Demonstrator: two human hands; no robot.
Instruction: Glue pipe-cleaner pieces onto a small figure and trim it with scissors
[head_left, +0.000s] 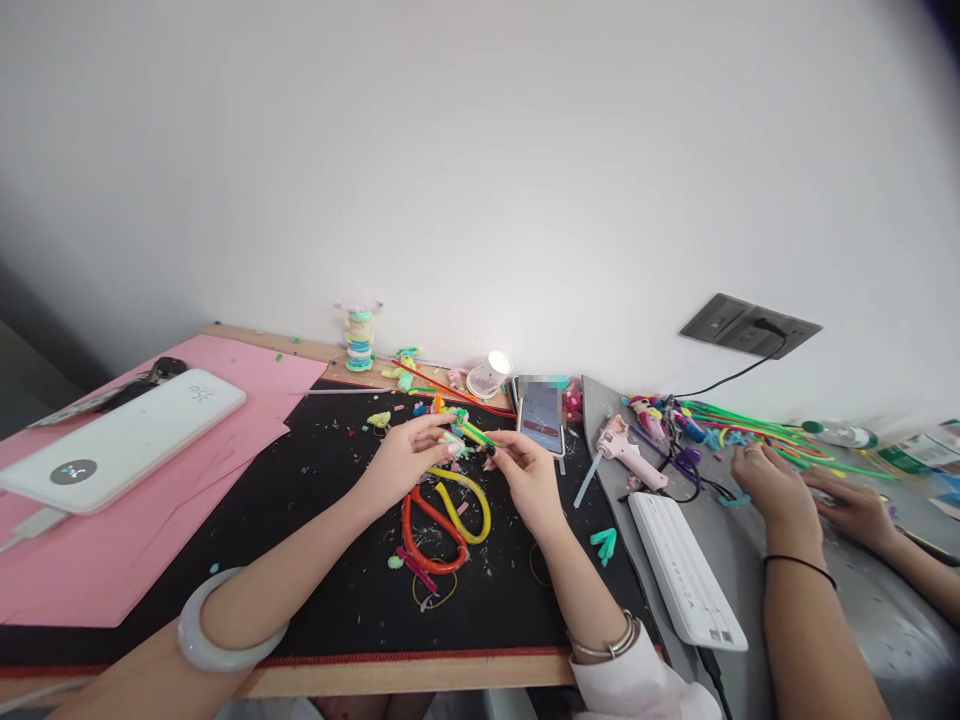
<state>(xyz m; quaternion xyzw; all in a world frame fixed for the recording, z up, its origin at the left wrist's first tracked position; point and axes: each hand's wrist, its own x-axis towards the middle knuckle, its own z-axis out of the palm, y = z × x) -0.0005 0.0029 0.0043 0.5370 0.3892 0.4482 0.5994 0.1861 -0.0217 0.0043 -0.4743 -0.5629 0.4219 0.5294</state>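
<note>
Over the black mat (337,560), my left hand (409,460) pinches a small multicoloured pipe-cleaner figure (452,440) in pale green, white and orange. My right hand (525,475) has thumb and fingers closed on the dark end of a yellow-green strip (476,433), which reaches to the figure. I cannot make out the strip's kind or whether the two are joined. Below my hands lie a red loop (411,535) and a yellow bent tube (486,510). A magenta piece (417,568) and a thin rubber band (442,600) sit beside the red loop.
At left are pink sheets (195,480) with a white power bank (142,430). Along the wall stand a spool stack (360,340), a paper cup (487,375) and a phone (541,415). Rightward are a pink glue gun (630,455), another power bank (686,570) and a co-worker's hands (772,485).
</note>
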